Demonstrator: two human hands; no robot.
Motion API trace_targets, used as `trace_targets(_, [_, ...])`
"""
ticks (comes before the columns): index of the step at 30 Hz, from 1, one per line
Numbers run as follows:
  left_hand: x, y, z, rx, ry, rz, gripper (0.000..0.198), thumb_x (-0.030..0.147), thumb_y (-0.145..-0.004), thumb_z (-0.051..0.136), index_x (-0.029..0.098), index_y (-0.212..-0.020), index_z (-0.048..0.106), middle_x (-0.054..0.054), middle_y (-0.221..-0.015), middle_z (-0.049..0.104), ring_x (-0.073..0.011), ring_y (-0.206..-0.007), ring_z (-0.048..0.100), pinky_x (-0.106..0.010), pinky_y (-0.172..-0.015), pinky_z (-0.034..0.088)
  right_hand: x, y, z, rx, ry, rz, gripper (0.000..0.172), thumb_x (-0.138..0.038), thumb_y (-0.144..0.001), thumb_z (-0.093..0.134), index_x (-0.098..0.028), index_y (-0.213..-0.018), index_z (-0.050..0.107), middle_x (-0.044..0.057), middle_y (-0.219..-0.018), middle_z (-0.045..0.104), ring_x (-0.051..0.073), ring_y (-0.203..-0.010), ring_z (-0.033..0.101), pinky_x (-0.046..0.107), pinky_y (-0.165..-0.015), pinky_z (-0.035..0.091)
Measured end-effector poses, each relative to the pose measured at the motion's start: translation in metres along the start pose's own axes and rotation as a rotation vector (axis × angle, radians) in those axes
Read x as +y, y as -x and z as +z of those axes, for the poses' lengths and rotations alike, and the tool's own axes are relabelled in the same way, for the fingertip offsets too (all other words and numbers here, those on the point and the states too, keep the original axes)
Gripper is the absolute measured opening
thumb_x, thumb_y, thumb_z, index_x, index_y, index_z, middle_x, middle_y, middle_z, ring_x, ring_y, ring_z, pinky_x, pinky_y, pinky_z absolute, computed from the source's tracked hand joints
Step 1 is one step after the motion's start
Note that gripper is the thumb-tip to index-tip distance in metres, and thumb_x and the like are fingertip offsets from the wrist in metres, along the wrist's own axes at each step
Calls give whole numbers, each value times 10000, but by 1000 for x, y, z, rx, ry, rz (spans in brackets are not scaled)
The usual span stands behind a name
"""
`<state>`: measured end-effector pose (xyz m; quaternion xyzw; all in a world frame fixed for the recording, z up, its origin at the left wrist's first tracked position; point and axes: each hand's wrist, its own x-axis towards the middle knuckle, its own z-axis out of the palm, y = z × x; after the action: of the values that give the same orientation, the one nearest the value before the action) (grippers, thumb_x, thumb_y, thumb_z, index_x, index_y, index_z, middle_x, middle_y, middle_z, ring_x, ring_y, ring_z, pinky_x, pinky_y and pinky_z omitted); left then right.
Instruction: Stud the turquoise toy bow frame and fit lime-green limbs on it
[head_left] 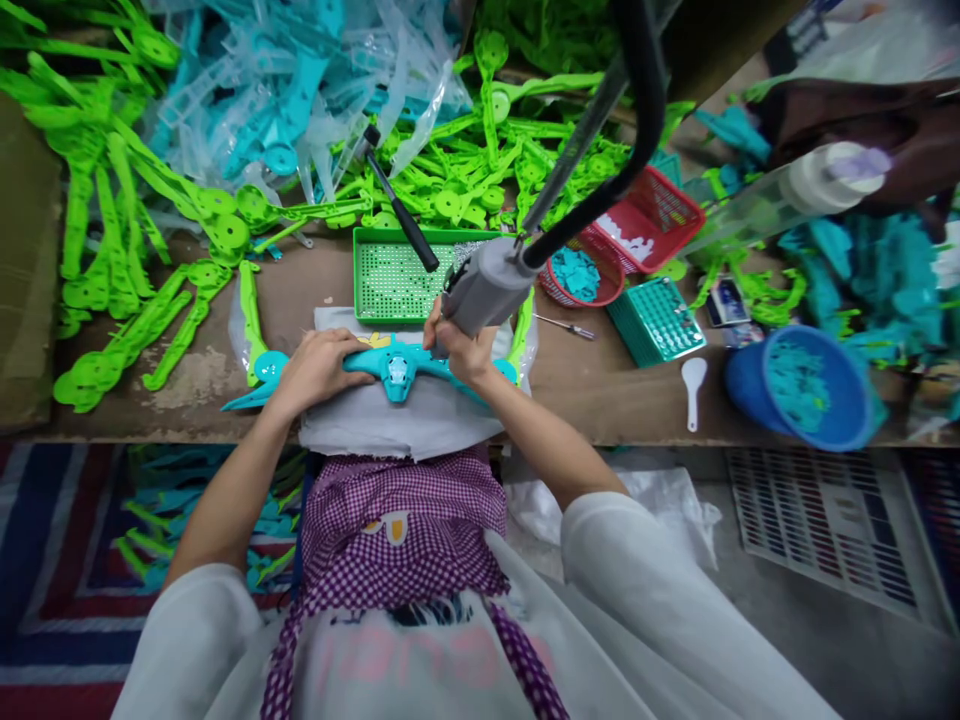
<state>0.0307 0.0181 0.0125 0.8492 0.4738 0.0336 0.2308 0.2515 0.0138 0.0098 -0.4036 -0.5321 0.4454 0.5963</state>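
My left hand [319,367] lies curled over the left arm of a turquoise plastic toy part [397,367], pressing it onto a white cloth [390,420] at the bench's front edge. My right hand [459,345] is wrapped round a grey powered screwdriver [486,290] that hangs on a black cable [641,90]. Its tip points down at the turquoise part just right of the part's middle. A green tray [390,275] of small screws sits just behind the cloth.
Heaps of green plastic arms [142,240] and bagged turquoise parts [285,90] fill the back of the bench. A hammer [397,205] leans over the green tray. Red baskets [645,225], a teal basket [655,318], a white spoon [693,385] and a blue bowl [802,385] stand right.
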Motion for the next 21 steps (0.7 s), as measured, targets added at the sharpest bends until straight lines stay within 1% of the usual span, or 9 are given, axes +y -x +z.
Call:
trace_targets(3, [1, 1, -1, -14, -4, -7, 414, 424, -803, 716, 229, -1167, 690, -93, -1198, 671, -308, -1107, 594, -441, -935, 396, 0, 3, -1, -41, 44, -5, 533, -712, -617, 678, -202, -554, 534, -31, -489, 537, 95, -450, 488, 260, -454, 412])
trace_targets(5, [0, 2, 0, -12, -8, -7, 416, 424, -812, 709, 224, -1176, 683, -93, -1199, 669, -304, -1108, 591, -433, -926, 389, -8, 1, 0, -54, 43, 27, 533, -719, -611, 678, -203, -586, 548, -39, -477, 531, 94, -425, 479, 258, -431, 398])
trace_targets(7, [-2, 3, 2, 5, -4, 8, 407, 426, -818, 705, 230, -1174, 677, -86, -1201, 668, -294, -1113, 586, -423, -924, 379, -22, -5, 2, 13, 10, 21, 524, -729, -640, 648, -211, -682, 580, -57, -465, 514, 94, -385, 467, 254, -395, 377])
trace_targets(10, [-5, 4, 5, 40, -2, 39, 386, 431, -827, 696, 252, -1168, 669, -67, -1202, 669, -279, -1125, 577, -414, -932, 361, -46, -22, 4, 198, -73, -119, 545, -769, -677, 577, -243, -820, 602, -83, -441, 447, 97, -344, 435, 251, -350, 348])
trace_targets(11, [-6, 5, 6, 48, -5, 44, 383, 434, -829, 693, 257, -1168, 666, -63, -1201, 668, -275, -1129, 573, -411, -933, 356, -52, -29, 4, 222, -76, -162, 551, -775, -674, 576, -248, -836, 607, -84, -439, 441, 97, -341, 432, 251, -346, 348])
trace_targets(12, [-6, 6, 7, 53, -7, 47, 384, 438, -831, 691, 260, -1170, 663, -61, -1198, 668, -271, -1127, 572, -408, -931, 354, -55, -35, 4, 218, -61, -189, 548, -766, -670, 593, -248, -846, 615, -82, -446, 453, 95, -344, 439, 249, -350, 355])
trace_targets(15, [-5, 6, 7, 52, -1, 42, 400, 449, -834, 686, 254, -1182, 657, -65, -1192, 669, -267, -1112, 577, -400, -918, 352, -50, -50, 4, 159, 51, -182, 490, -693, -716, 627, -224, -856, 646, -69, -492, 509, 80, -382, 490, 234, -401, 404])
trace_targets(18, [-3, 7, 5, 39, 23, 30, 405, 444, -832, 690, 243, -1182, 664, -75, -1204, 666, -279, -1119, 579, -414, -926, 343, -35, -55, 7, 191, 97, -145, 488, -680, -782, 565, -210, -876, 658, -65, -511, 502, 75, -409, 506, 227, -429, 428])
trace_targets(21, [-1, 6, 4, 33, 48, 13, 393, 447, -837, 681, 249, -1176, 672, -72, -1204, 670, -291, -1130, 579, -441, -949, 327, -23, -56, 12, 196, 137, -104, 530, -719, -752, 566, -210, -866, 661, -52, -541, 518, 85, -435, 521, 239, -441, 448])
